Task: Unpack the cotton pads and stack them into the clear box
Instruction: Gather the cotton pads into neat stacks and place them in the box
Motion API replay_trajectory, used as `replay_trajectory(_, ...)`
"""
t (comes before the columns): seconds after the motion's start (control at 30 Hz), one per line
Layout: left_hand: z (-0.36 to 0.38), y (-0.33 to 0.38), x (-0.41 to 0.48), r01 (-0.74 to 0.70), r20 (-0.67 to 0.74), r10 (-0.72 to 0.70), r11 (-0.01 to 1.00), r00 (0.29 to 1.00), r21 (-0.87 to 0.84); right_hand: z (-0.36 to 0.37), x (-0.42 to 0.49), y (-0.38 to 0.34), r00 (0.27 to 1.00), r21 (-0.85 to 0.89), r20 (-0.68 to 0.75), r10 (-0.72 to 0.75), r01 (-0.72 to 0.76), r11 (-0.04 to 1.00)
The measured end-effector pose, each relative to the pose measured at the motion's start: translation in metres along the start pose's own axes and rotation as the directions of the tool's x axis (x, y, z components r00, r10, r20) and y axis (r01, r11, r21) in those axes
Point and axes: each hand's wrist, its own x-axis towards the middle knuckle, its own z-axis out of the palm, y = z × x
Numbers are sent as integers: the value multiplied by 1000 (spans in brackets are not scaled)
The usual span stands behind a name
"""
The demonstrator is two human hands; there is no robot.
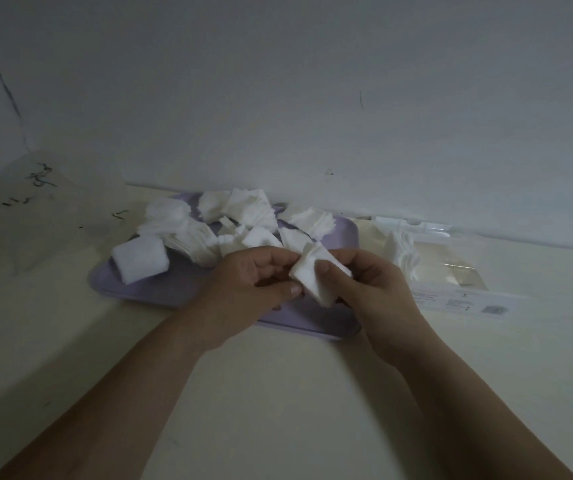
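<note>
Both hands, left (257, 282) and right (364, 289), pinch a pad stack (314, 278) over the tray (146, 289); loose pads (208, 226) behind, box (451, 268) right.

Dim, grey cast, soft blur thru-out, wide-angle bend at edges

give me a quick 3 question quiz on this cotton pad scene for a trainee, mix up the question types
1. True or false: the left hand and the right hand both hold the same small stack of cotton pads.
2. The loose pads lie on a tray of which colour? A green, B lilac, C red.
3. Fill in: the clear box lies to the ___ of the tray, as the person sees it.
Key: 1 true; 2 B; 3 right.
</note>
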Motion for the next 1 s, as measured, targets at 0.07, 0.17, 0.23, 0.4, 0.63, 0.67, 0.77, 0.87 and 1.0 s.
replay_trajectory(0.07, -1, -1, 1, -7, 5, 7, 1000, 1000, 12, 0, 0, -1, 1000, -2, 1, 2, -2, 1000)
replay_trajectory(0.17, -1, 2, 0, -13, 23, 12, 999, 1000, 41, 1, -1, -3, 1000, 4, -9, 11, -11, 1000)
replay_trajectory(0.23, -3, 5, -1, -11, 37, 10, 1000, 999, 24, 2, -1, -4, 1000, 9, -16, 11, -11, 1000)
replay_trajectory(0.4, 1, 5, -2, -10, 21, 10, 1000, 1000, 0, 6, -2, -5, 1000, 7, -9, -4, 4, 1000)
replay_trajectory(0.63, -3, -4, 2, -65, -82, 67, 998, 994, 27, 3, -3, -7, 998, -166, -41, -42, 34, 986)
replay_trajectory(0.67, -4, -4, 2, -73, -84, 75, 997, 994, 23, 3, -3, -8, 998, -205, -52, -47, 36, 978)
replay_trajectory(0.77, 0, -3, 1, -95, -68, 96, 995, 993, 16, 4, -4, -10, 992, -291, -84, -99, 70, 954)
replay_trajectory(0.87, 2, -4, 0, -109, -81, 111, 993, 991, 34, 4, -3, -8, 982, -343, -114, -149, 102, 934)
replay_trajectory(1.0, 3, -3, -1, -87, -63, 92, 993, 994, 73, 6, -4, -8, 982, -272, -90, -165, 135, 953)
